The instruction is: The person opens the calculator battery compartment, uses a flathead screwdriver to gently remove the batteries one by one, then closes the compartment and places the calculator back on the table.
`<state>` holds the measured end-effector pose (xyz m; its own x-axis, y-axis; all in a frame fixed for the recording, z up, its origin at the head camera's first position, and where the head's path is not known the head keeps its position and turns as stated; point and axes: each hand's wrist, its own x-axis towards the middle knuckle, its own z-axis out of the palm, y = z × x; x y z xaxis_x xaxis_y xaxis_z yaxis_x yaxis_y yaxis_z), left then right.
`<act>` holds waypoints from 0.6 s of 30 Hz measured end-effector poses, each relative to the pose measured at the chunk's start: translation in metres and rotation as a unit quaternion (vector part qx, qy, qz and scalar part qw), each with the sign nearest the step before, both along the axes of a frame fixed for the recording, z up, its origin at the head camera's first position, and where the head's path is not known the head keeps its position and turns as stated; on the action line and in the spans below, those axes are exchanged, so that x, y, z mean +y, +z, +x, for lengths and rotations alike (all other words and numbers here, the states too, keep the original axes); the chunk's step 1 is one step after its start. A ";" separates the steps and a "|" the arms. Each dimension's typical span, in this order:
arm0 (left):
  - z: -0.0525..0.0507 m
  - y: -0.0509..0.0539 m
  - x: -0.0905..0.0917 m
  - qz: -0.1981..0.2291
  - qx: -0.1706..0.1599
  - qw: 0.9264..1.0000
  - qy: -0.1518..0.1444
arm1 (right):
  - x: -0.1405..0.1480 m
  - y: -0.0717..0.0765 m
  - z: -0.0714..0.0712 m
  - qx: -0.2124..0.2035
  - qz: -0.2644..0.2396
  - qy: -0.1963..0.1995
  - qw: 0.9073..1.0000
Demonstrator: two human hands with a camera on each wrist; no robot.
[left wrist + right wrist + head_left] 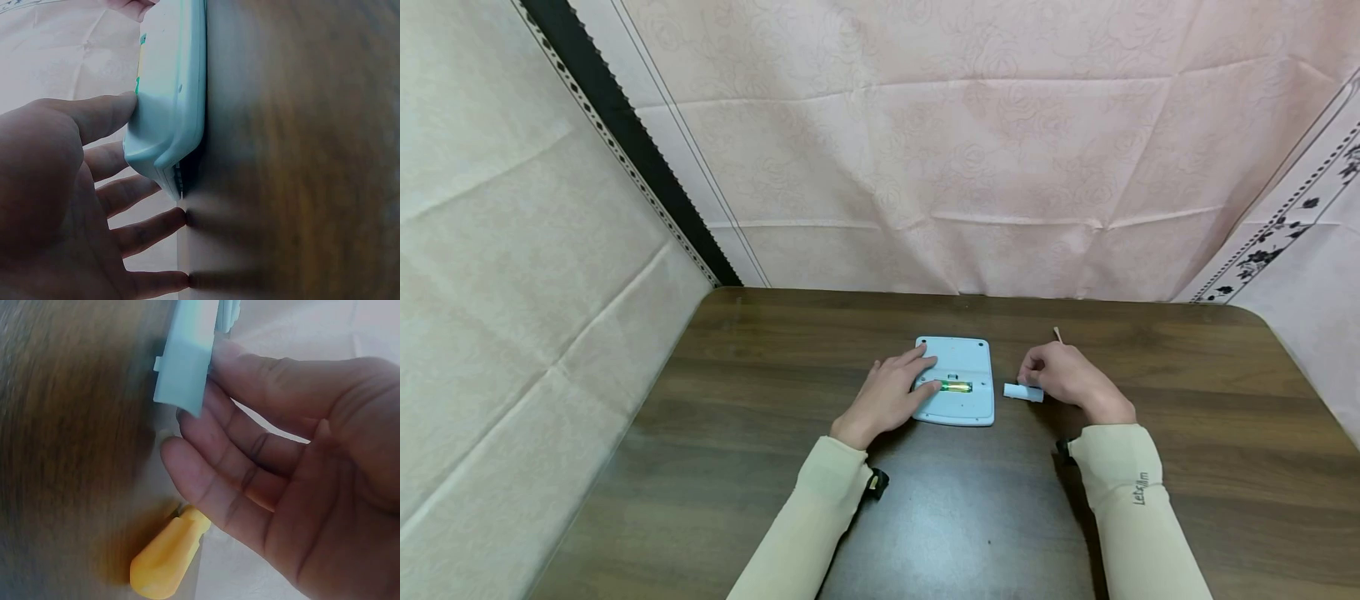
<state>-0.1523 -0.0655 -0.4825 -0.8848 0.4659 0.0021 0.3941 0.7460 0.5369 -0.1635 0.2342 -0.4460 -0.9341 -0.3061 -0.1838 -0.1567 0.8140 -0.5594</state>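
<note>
A flat light-blue device, shaped like a calculator, lies back up on the table with its battery slot uncovered. Inside the slot sits a green and gold battery. My left hand rests on the device's left side. In the left wrist view its thumb touches the back beside the battery, and the other fingers spread past the device's edge. To the right, my right hand pinches a small light-blue battery cover between thumb and fingers, apart from the device.
A yellow screwdriver-like handle lies on the table by my right hand; its shaft is hidden. The brown wooden table reaches back to a pale patterned cloth, with more cloth hanging at both sides.
</note>
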 end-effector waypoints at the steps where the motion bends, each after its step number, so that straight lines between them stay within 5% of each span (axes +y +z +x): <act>1: 0.000 0.000 0.000 0.000 0.000 1.000 0.000 | 0.000 0.000 0.000 0.001 0.001 0.000 1.000; 18: 0.000 -0.001 0.001 -0.001 0.004 1.000 0.007 | -0.001 -0.003 -0.001 -0.004 0.009 -0.012 1.000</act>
